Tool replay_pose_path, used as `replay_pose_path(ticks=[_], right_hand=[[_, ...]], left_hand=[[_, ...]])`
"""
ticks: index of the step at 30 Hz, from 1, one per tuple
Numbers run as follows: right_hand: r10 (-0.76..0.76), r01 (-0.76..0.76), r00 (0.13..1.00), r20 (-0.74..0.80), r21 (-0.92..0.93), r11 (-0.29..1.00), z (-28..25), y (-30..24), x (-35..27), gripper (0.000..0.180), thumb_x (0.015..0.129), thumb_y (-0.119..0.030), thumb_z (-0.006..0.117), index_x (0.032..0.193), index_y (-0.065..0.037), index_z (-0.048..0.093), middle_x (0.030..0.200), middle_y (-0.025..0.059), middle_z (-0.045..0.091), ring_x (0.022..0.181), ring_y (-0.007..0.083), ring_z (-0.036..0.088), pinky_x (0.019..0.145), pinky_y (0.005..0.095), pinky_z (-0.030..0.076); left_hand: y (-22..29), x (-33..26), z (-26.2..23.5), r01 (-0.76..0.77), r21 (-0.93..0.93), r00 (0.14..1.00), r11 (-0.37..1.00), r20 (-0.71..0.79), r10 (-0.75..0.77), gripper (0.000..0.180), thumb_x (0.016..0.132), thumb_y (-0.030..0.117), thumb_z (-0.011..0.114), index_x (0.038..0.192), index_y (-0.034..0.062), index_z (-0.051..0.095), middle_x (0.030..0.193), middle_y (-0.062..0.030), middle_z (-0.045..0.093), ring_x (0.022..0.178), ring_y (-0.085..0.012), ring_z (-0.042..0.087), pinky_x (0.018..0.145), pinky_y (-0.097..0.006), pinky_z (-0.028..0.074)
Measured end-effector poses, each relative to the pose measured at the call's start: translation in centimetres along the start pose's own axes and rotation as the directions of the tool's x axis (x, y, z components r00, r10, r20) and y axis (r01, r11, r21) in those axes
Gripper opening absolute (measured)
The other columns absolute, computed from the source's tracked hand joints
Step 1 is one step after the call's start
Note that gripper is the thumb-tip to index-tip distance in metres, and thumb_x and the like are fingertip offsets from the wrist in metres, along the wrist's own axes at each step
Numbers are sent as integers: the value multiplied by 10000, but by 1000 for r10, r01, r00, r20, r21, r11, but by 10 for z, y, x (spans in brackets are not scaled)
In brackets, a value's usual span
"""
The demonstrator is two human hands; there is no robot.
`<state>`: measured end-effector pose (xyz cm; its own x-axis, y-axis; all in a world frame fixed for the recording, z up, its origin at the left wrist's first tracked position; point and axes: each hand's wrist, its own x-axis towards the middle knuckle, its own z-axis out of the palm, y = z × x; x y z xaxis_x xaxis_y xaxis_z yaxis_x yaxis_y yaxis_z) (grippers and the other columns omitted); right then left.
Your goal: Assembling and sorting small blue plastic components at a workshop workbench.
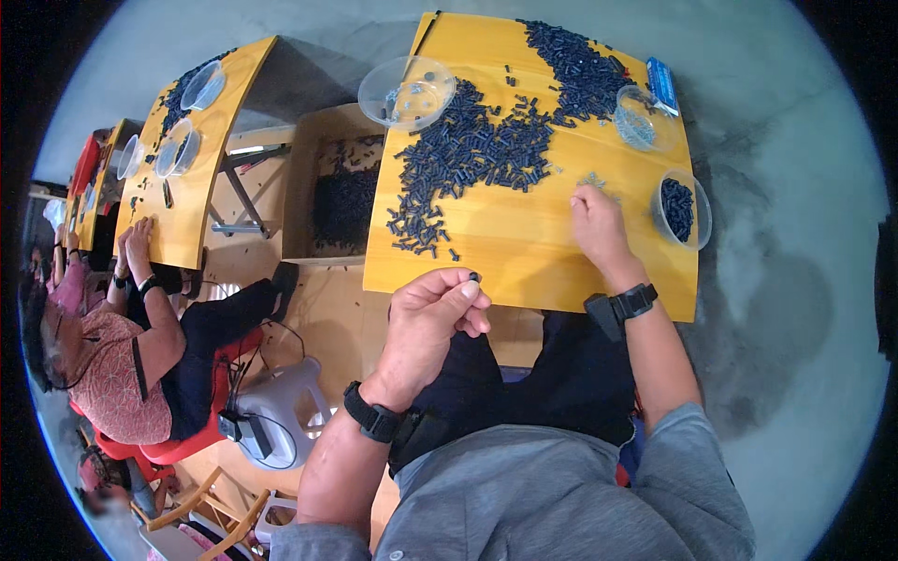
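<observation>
Over the table's near edge, my left hand (432, 313) pinches a small black cylindrical piece (474, 277) between thumb and forefinger. My right hand (599, 229) rests over the right part of the yellow table (505, 243), its fingers curled and closed. Whatever those fingers may hold is hidden. Just beyond them lies a little group of small silvery parts (596, 180). Loose black cylindrical pieces (477, 140) spread in a large heap across the left and far side. To the right of my right hand, a clear tub (703, 210) holds more black pieces.
One clear tub (641, 131) with silvery parts stands far right beside a blue box (661, 86); another tub (374, 89) is at the far left corner. A cardboard box (297, 192) of black pieces sits left of the table. A co-worker (126, 365) works at another table (210, 154).
</observation>
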<state>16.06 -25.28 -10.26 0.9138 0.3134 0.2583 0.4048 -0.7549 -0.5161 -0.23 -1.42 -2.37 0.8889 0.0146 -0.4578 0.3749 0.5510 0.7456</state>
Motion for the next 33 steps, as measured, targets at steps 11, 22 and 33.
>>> replay_pose_path(ticks=[11, 22, 33], right_hand=[[390, -469, 878, 277, 659, 588, -8, -21, -13, 89, 909, -38, 489, 888, 11, 560, 740, 37, 558, 559, 104, 591, 468, 246, 512], [108, -427, 902, 418, 828, 362, -31, -110, -28, 96, 907, -62, 558, 928, 25, 592, 703, 29, 597, 570, 85, 585, 520, 227, 499], [-8, -408, 890, 455, 806, 428, -29, -145, -38, 115, 913, -71, 552, 918, 25, 614, 702, -5, 582, 550, 40, 531, 488, 192, 448]], left_hand=[[-3, 0, -2, -68, 0, 993, 998, 97, 68, 132, 938, 91, 519, 1000, 18, 609, 857, -88, 662, 686, -157, 640, 627, -264, 511], [-9, 1, -5, -133, 70, 987, 989, 100, 126, 126, 915, 42, 542, 1011, -8, 607, 840, -61, 657, 699, -126, 626, 652, -240, 494], [-5, -1, -1, -181, 192, 978, 964, 141, 155, 127, 921, 49, 537, 1003, -5, 618, 816, -24, 632, 703, -84, 591, 658, -221, 488]])
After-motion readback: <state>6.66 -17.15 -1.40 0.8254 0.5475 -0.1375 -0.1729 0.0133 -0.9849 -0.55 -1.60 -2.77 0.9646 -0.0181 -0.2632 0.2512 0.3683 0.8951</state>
